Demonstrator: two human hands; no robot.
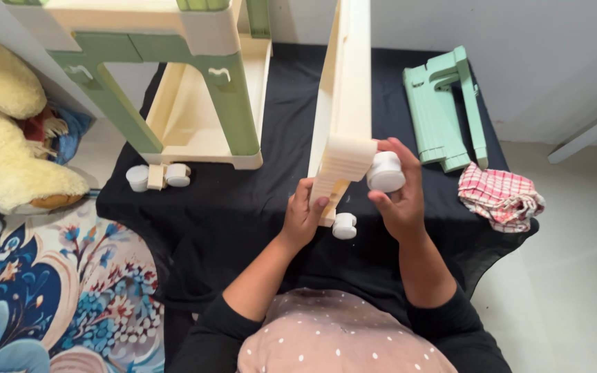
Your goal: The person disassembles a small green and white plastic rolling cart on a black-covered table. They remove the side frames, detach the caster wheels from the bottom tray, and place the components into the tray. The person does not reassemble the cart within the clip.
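Observation:
A cream plastic shelf panel (345, 90) stands on edge, running away from me over a black cloth (229, 207). My left hand (305, 214) grips its near corner from below. My right hand (399, 197) holds a white caster wheel (385, 173) against the right side of that corner. A second white caster (344, 226) hangs under the panel's near end between my hands.
A cream and green plastic rack (195, 83) lies at the back left, with a loose double caster (158, 177) beside it. Green plastic leg parts (443, 107) lie at the back right, a red checked cloth (499, 197) nearer. A plush toy (8, 138) sits left on a floral rug (50, 297).

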